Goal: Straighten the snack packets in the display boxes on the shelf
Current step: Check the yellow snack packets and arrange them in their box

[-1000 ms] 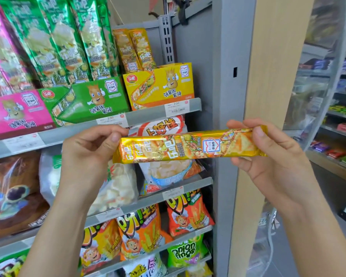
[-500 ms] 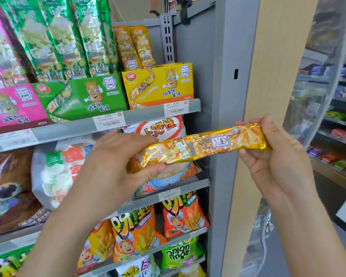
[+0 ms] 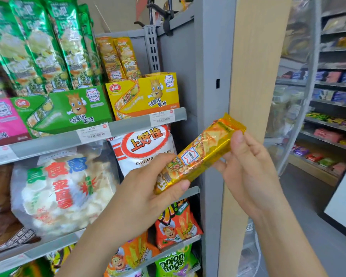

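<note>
I hold a long gold snack packet (image 3: 200, 154) in front of the shelf, tilted with its right end raised. My left hand (image 3: 148, 192) grips its lower left end. My right hand (image 3: 246, 168) pinches the upper right part from behind. On the upper shelf a yellow display box (image 3: 146, 96) holds two upright gold packets (image 3: 118, 58). Beside it a green display box (image 3: 68, 110) carries several tall green packets (image 3: 44, 47), and a pink box (image 3: 2, 120) sits at the far left.
A grey shelf rail with price tags (image 3: 112, 130) runs under the boxes. Large bags of crackers (image 3: 64, 192) and shrimp chips (image 3: 146, 148) fill the shelf below. A grey upright and wooden end panel (image 3: 256, 76) bound the shelf on the right; an aisle with more shelves (image 3: 332, 116) lies beyond.
The gold packet has swung from level to steeply tilted, right end up. My left hand dropped lower and turned under its left end, and my right hand shifted behind the packet.
</note>
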Motion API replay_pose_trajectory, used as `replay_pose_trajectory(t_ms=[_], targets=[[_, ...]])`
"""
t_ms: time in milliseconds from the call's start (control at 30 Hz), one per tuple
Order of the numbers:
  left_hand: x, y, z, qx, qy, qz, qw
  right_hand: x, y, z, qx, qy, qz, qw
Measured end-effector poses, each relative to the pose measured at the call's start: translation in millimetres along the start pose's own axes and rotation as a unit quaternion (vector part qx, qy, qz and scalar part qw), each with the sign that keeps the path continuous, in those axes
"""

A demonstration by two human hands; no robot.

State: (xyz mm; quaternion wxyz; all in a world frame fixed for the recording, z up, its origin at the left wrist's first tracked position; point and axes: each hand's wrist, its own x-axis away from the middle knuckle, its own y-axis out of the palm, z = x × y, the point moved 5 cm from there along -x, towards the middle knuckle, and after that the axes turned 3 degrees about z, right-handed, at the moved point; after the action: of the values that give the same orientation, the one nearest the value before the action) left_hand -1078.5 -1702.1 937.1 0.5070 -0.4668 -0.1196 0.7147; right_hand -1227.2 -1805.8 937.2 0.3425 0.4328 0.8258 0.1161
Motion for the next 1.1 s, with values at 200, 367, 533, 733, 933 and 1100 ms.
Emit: replay_pose_trajectory(t_ms=[200,367,533,733,933,1100], targets=[[-1,-2,1,-0.041,-0.01,0.012,0.999,-1,-7,8,0.012,-0.005,0.092,0.996],[-6,-18,3,-0.139,-0.005,0.015,0.99,2,-16,0,0.162,-0.026,0.065,0.984],[-9,-47,8,-0.358,0.072,0.04,0.93,4,-39,0,0.141,-0.031,0.081,0.986],[-25,-93,-4,-0.057,-0.003,0.135,0.989,10,-48,28,-0.008,0.037,0.016,0.999],[-37,-78,-10,0.203,0.004,0.206,0.957,13,-38,44,0.1,0.112,-0.104,0.983],[-46,-66,-14,0.264,-0.003,0.242,0.934,18,-18,44,0.264,0.133,-0.179,0.939]])
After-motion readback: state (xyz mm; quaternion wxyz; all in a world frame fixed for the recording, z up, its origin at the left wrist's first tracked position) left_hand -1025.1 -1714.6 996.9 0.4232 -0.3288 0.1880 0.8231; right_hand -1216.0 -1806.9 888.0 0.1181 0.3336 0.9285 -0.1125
